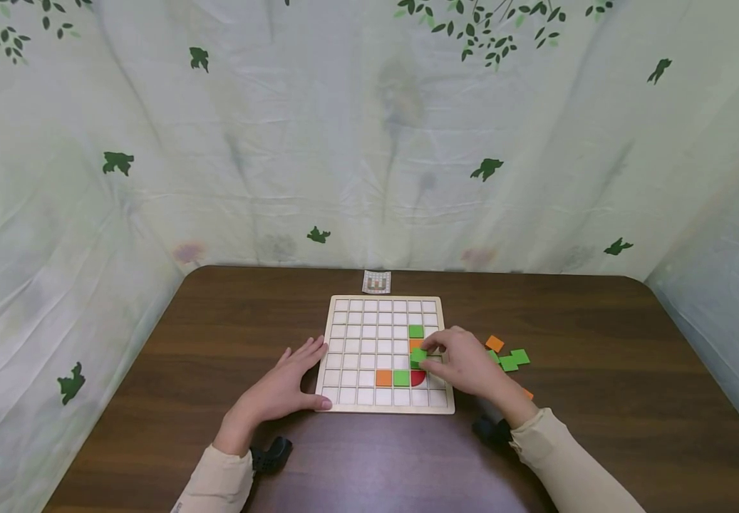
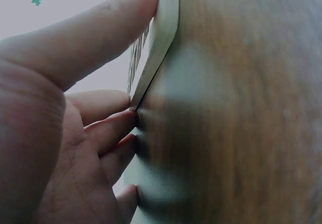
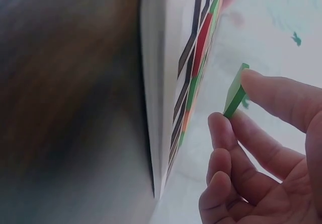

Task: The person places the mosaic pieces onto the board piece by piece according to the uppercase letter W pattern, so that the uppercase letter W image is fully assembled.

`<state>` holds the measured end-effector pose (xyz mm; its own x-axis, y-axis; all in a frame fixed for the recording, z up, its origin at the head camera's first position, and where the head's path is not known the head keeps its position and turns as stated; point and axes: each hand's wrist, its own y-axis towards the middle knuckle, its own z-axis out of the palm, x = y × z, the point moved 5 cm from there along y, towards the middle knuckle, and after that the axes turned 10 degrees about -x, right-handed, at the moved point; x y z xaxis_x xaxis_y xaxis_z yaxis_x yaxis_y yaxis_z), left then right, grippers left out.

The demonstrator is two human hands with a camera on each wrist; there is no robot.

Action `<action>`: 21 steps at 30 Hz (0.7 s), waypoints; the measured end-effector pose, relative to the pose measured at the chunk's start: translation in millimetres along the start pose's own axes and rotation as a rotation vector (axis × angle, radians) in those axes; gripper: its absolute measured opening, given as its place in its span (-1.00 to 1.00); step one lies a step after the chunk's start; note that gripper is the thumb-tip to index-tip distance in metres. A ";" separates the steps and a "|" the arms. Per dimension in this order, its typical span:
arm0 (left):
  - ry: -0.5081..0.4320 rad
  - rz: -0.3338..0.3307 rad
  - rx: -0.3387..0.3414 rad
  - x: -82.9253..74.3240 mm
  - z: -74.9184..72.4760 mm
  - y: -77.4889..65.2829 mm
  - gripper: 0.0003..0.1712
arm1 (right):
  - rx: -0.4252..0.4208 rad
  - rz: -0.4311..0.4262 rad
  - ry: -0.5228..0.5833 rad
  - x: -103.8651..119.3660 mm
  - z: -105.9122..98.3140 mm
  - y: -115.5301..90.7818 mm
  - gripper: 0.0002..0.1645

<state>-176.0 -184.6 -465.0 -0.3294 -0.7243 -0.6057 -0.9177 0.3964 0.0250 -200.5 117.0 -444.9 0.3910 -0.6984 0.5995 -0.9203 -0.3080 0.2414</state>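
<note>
A white gridded board (image 1: 352, 360) lies on the table. My left hand (image 1: 286, 385) rests at its left side, thumb on the near corner and straight fingers against the edge. Over the board's right part, my right hand (image 1: 465, 362) pinches a square green tile (image 3: 234, 92) between thumb and fingers, raised off the surface. On the board, a red rounded tile (image 1: 417, 378) sits beside a green tile (image 1: 401, 378) and an orange tile (image 1: 384, 378). Farther up that column are another orange tile (image 1: 415, 344) and a green one (image 1: 416, 331); one more green tile (image 3: 191, 93) lies between.
Several loose green tiles (image 1: 519, 356) and an orange tile (image 1: 494, 343) lie right of the board, with another orange tile (image 1: 529, 393) partly hidden by the right forearm. A small printed card (image 1: 377, 282) lies behind the board. A patterned curtain (image 1: 356, 142) hangs behind the table.
</note>
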 end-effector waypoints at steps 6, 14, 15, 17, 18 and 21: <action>-0.005 0.004 0.001 -1.6 -0.6 -0.2 0.14 | 0.014 -0.031 0.001 7.9 7.0 4.1 -0.79; -0.010 0.005 -0.003 -3.9 -1.3 -0.5 0.13 | 0.029 -0.011 -0.014 13.6 16.8 8.8 -0.74; -0.010 0.003 -0.004 -4.0 -1.3 -0.5 0.13 | 0.031 -0.013 -0.012 14.3 17.9 9.3 -0.74; -0.007 0.001 -0.002 -3.8 -1.0 -0.4 0.13 | 0.034 -0.023 -0.010 16.2 19.8 10.3 -0.75; -0.005 0.001 -0.003 -3.7 -0.9 -0.4 0.13 | 0.035 -0.029 -0.010 16.9 20.8 10.7 -0.75; -0.005 0.000 -0.003 -2.9 -0.4 -0.5 0.13 | 0.043 -0.046 -0.006 20.1 22.8 11.7 -0.75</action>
<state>-174.7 -182.9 -462.9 -0.3283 -0.7214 -0.6098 -0.9184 0.3948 0.0274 -203.1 84.6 -447.5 0.4327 -0.6866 0.5843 -0.9000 -0.3671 0.2351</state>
